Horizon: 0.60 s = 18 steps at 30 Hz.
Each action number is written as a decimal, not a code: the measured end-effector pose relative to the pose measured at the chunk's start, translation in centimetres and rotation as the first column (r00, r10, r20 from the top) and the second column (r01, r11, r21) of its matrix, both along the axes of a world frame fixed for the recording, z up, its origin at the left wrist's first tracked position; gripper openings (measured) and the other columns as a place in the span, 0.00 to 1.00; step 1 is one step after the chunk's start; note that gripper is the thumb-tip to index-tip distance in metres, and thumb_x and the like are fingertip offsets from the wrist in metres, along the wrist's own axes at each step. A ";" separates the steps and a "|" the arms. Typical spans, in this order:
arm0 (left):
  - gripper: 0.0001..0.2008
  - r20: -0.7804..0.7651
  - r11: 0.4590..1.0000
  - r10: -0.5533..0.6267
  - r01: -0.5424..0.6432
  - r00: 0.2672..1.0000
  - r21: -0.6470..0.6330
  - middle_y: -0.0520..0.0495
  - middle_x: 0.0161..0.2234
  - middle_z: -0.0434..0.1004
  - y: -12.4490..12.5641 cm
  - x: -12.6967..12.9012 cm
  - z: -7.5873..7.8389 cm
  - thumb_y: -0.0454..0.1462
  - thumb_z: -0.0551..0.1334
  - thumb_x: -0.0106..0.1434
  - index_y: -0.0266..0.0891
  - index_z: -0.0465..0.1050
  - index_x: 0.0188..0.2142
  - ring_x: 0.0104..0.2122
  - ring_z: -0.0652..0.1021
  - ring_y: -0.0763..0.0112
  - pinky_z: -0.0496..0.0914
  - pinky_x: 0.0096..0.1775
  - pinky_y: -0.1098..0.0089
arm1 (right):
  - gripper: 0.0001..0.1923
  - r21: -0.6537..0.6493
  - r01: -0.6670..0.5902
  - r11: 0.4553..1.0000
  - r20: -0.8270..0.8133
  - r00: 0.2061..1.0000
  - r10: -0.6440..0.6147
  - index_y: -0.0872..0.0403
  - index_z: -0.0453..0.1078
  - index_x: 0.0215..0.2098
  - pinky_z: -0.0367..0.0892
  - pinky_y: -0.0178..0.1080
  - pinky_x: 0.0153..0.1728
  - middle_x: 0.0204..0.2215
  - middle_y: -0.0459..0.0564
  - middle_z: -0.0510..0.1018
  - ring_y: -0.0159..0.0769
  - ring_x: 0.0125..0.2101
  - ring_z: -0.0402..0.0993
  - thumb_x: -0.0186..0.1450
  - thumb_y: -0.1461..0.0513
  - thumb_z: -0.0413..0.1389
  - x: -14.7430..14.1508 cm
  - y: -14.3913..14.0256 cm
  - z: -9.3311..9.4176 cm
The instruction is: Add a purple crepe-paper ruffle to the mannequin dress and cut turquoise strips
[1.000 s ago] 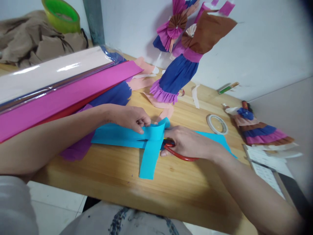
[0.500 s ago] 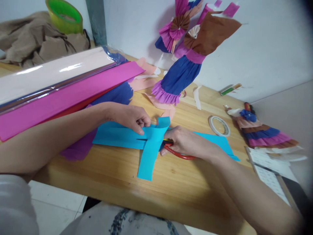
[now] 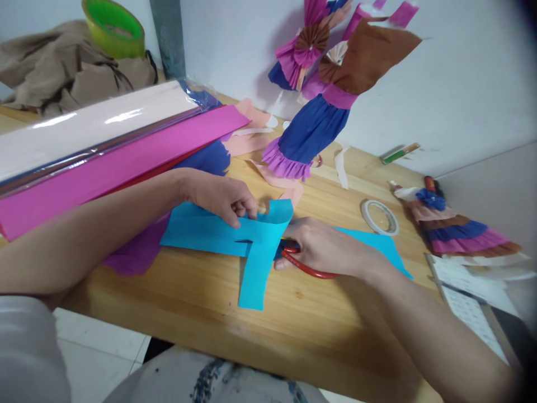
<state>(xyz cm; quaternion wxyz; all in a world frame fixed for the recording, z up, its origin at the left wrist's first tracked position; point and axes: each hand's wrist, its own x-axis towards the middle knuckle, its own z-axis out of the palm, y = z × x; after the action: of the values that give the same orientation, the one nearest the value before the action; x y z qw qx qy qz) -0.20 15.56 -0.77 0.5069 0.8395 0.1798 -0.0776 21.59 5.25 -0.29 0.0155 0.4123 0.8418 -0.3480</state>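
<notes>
Fingers (image 3: 245,208) pinching blue paper (image 3: 201,232) edge.

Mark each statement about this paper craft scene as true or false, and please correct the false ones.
1. The right hand holds scissors with red handles. True.
2. The left hand pinches yellow paper. False: it pinches the turquoise paper.
3. A roll of clear tape lies flat on the wooden table. True.
4. The green tape ring lies next to the scissors. False: it sits far back on the brown cloth.
5. A turquoise strip hangs down toward the table's front edge. True.
</notes>
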 end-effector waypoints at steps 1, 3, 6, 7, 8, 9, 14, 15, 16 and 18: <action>0.15 0.004 1.000 0.003 -0.003 1.000 -0.004 0.57 0.24 0.68 0.0 0.0 0.0 0.26 0.62 0.53 0.28 0.76 0.42 0.27 0.67 0.76 0.62 0.32 0.75 | 0.04 0.004 -0.002 1.000 0.010 1.000 0.002 0.53 0.75 0.29 0.63 0.35 0.31 0.29 0.45 0.81 0.33 0.28 0.74 0.63 0.64 0.61 -0.1 0.1 0.0; 0.15 0.010 1.000 -0.001 0.001 1.000 -0.004 0.57 0.24 0.68 0.0 0.0 -0.1 0.26 0.62 0.53 0.28 0.76 0.42 0.27 0.67 0.76 0.62 0.32 0.75 | 0.03 0.021 -0.013 1.000 0.019 1.000 0.013 0.53 0.75 0.29 0.62 0.35 0.31 0.29 0.44 0.80 0.33 0.28 0.73 0.62 0.64 0.62 -0.3 0.2 -0.2; 0.07 0.034 0.998 -0.061 0.061 0.998 -0.002 0.57 0.23 0.65 0.3 0.0 -0.3 0.27 0.62 0.54 0.32 0.75 0.33 0.26 0.65 0.76 0.61 0.31 0.74 | 0.03 0.069 -0.050 0.996 0.004 0.999 0.049 0.53 0.75 0.31 0.63 0.36 0.33 0.31 0.45 0.80 0.34 0.30 0.73 0.62 0.62 0.63 -0.7 0.5 -0.3; 0.04 0.042 0.996 -0.084 0.084 0.996 -0.008 0.57 0.23 0.64 0.4 0.0 -0.4 0.28 0.62 0.54 0.33 0.74 0.31 0.26 0.64 0.76 0.61 0.30 0.74 | 0.03 0.084 -0.060 0.995 -0.005 0.998 0.061 0.53 0.75 0.32 0.63 0.36 0.34 0.32 0.46 0.80 0.35 0.31 0.73 0.62 0.62 0.63 -0.8 0.6 -0.4; 0.03 0.046 0.995 -0.096 0.097 0.994 -0.015 0.56 0.23 0.63 0.4 0.0 -0.6 0.29 0.62 0.54 0.34 0.73 0.30 0.25 0.64 0.76 0.60 0.30 0.74 | 0.03 0.090 -0.069 0.994 -0.013 0.997 0.070 0.53 0.76 0.32 0.64 0.36 0.35 0.32 0.46 0.80 0.35 0.32 0.74 0.62 0.62 0.63 -0.9 0.7 -0.4; 0.04 0.047 0.995 -0.094 0.095 0.995 -0.023 0.56 0.23 0.63 0.5 0.0 -0.7 0.29 0.62 0.54 0.35 0.73 0.31 0.25 0.64 0.75 0.60 0.30 0.73 | 0.03 0.089 -0.075 0.993 -0.020 0.997 0.077 0.53 0.76 0.32 0.64 0.36 0.35 0.32 0.46 0.80 0.35 0.32 0.74 0.63 0.62 0.63 -1.0 0.7 -0.5; 0.05 0.048 0.996 -0.061 0.064 0.997 -0.059 0.56 0.23 0.64 0.7 0.0 -0.9 0.30 0.63 0.52 0.35 0.74 0.31 0.25 0.64 0.75 0.60 0.30 0.72 | 0.04 0.072 -0.078 0.994 -0.034 0.996 0.081 0.52 0.76 0.32 0.65 0.36 0.35 0.31 0.45 0.82 0.35 0.31 0.76 0.65 0.62 0.60 -0.9 0.9 -0.9; 0.05 0.048 0.996 -0.065 0.068 0.997 -0.065 0.56 0.23 0.64 0.7 0.0 -0.9 0.31 0.63 0.52 0.35 0.74 0.31 0.25 0.64 0.75 0.60 0.30 0.72 | 0.04 0.075 -0.079 0.994 -0.036 0.996 0.082 0.52 0.76 0.32 0.66 0.36 0.35 0.31 0.45 0.82 0.35 0.31 0.76 0.65 0.62 0.60 -0.8 0.9 -1.1; 0.06 0.041 0.995 -0.069 0.072 0.997 -0.071 0.56 0.23 0.64 0.7 -0.1 -0.8 0.31 0.64 0.52 0.35 0.74 0.32 0.25 0.64 0.75 0.60 0.29 0.72 | 0.05 0.078 -0.080 0.994 -0.039 0.996 0.083 0.52 0.76 0.31 0.66 0.36 0.34 0.30 0.45 0.82 0.35 0.30 0.76 0.65 0.61 0.60 -0.7 1.0 -1.2; 0.09 0.017 0.995 -0.069 0.070 0.998 -0.068 0.57 0.22 0.63 0.7 -0.4 -0.5 0.33 0.64 0.53 0.34 0.75 0.35 0.24 0.64 0.75 0.59 0.29 0.73 | 0.07 0.086 -0.078 0.993 -0.053 0.995 0.083 0.53 0.76 0.30 0.66 0.36 0.33 0.29 0.45 0.82 0.34 0.29 0.75 0.65 0.61 0.59 -0.6 1.0 -1.5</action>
<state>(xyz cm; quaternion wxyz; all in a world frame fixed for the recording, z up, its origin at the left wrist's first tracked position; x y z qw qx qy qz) -0.62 16.22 -1.27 0.5337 0.8278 0.1442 -0.0951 21.03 6.25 -1.81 -0.0116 0.3682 0.8718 -0.3228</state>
